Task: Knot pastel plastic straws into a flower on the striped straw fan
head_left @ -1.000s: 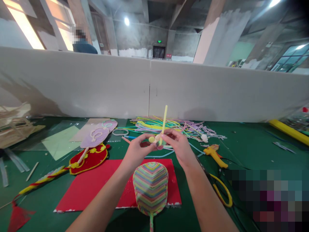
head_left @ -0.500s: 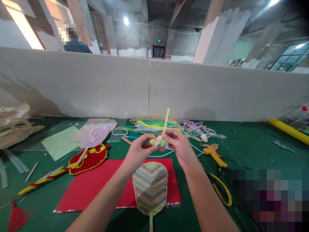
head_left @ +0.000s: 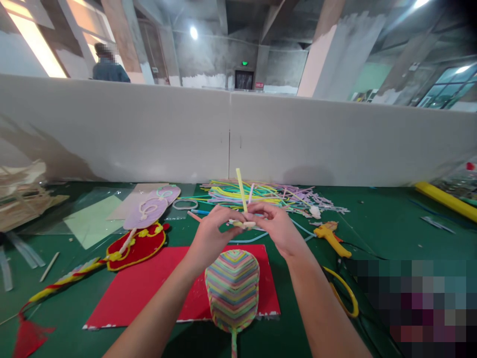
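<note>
Above the red board, my left hand (head_left: 214, 233) is closed, its thumb and fingers pinching a small flower-like piece (head_left: 249, 225) with pale, rounded petals. The piece lies nearly edge-on, and fingers hide much of it. My right hand (head_left: 275, 228) is closed too, its fingertips meeting the left ones around the base of a yellow fuzzy strip (head_left: 241, 186) that stands up and leans slightly left. A pale pink strip (head_left: 251, 193) shows just behind the right fingers; whether it is held I cannot tell. Below the hands lies a striped pastel fan (head_left: 233, 288) with a wrapped handle.
The red board (head_left: 149, 293) lies under the fan. At left are a red fan with yellow trim (head_left: 136, 246) and a lilac fan (head_left: 145, 211). Many coloured strips (head_left: 223, 191) are heaped behind the hands. A yellow glue gun (head_left: 333, 239) and its cable lie at right.
My hands have come closer together and the flower-like piece has tipped flatter. The yellow strip has shifted left and now leans left instead of right. The person beyond the partition has moved slightly left.
</note>
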`<control>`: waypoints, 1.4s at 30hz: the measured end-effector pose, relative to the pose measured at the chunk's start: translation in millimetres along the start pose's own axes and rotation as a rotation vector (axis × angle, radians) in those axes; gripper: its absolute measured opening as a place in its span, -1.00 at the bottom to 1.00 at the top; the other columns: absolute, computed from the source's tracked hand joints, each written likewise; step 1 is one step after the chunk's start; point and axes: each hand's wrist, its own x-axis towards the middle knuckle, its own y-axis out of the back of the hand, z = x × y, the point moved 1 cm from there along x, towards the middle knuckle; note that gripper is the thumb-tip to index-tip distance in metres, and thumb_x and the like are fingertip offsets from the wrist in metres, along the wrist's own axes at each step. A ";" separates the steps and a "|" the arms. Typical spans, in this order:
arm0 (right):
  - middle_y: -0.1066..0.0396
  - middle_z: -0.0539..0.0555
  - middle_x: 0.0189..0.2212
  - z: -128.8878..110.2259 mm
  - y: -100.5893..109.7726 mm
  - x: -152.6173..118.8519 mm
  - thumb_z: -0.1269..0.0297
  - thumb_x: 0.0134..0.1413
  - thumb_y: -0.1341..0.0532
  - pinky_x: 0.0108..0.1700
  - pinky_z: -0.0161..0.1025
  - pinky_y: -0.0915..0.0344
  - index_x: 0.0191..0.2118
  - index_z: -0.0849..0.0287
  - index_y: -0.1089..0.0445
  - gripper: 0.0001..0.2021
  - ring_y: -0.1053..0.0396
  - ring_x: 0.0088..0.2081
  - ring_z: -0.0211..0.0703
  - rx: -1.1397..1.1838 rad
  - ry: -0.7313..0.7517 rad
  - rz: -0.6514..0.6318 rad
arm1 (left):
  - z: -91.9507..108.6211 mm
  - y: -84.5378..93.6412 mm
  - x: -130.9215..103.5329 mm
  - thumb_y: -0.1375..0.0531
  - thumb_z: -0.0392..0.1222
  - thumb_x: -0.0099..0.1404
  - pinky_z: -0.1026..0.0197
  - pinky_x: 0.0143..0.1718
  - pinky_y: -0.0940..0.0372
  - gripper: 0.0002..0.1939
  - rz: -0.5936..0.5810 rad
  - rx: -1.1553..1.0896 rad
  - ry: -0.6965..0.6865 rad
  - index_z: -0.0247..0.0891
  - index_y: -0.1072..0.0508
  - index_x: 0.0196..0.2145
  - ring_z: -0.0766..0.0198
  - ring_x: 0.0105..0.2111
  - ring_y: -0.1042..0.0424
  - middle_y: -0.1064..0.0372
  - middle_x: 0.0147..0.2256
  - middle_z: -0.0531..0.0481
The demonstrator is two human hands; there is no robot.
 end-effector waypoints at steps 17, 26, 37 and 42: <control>-0.31 0.06 -0.04 -8.7 1.7 -4.8 0.25 -0.14 -0.32 -0.12 -0.17 -0.33 -0.43 0.08 -0.45 -0.91 -0.36 -0.10 -0.12 0.043 0.214 -0.097 | 2.1 -0.8 -4.2 -0.14 -0.31 0.21 0.24 -0.26 -0.29 -0.88 0.211 0.192 -0.309 -0.17 -0.46 -0.32 0.28 -0.26 -0.37 -0.40 -0.32 -0.02; -0.28 0.04 -0.02 -12.2 0.5 -7.1 0.36 -0.04 -0.27 -0.14 -0.15 -0.36 -0.41 0.05 -0.46 -0.95 -0.35 -0.10 -0.12 -0.112 0.422 0.009 | 0.2 2.5 1.3 -0.12 -0.06 0.21 0.18 -0.18 -0.33 -0.73 0.220 -0.366 0.284 -0.25 -0.40 -0.19 0.18 -0.17 -0.39 -0.41 -0.20 -0.09; 0.10 -0.04 0.24 -3.1 -9.2 -9.3 0.40 0.02 -0.22 -0.11 -0.07 -0.40 -0.07 -0.16 -0.35 -0.65 -0.34 -0.08 -0.10 -0.546 0.833 0.051 | -0.2 -0.2 0.3 -0.35 -0.22 -0.06 0.26 -0.26 -0.35 -0.67 0.053 -0.898 0.630 -0.29 -0.47 -0.28 0.29 -0.35 -0.45 -0.48 -0.31 -0.04; 0.54 -0.07 0.30 -3.4 -9.2 -14.0 0.37 -0.05 -0.28 -0.03 0.13 -0.31 0.20 -0.35 0.17 -0.19 -0.12 0.14 0.18 -0.794 0.909 0.342 | 3.8 -0.5 1.9 -0.31 -0.22 -0.02 0.24 -0.27 -0.36 -0.66 0.106 -0.809 0.554 -0.31 -0.47 -0.23 0.21 -0.28 -0.45 -0.48 -0.24 -0.10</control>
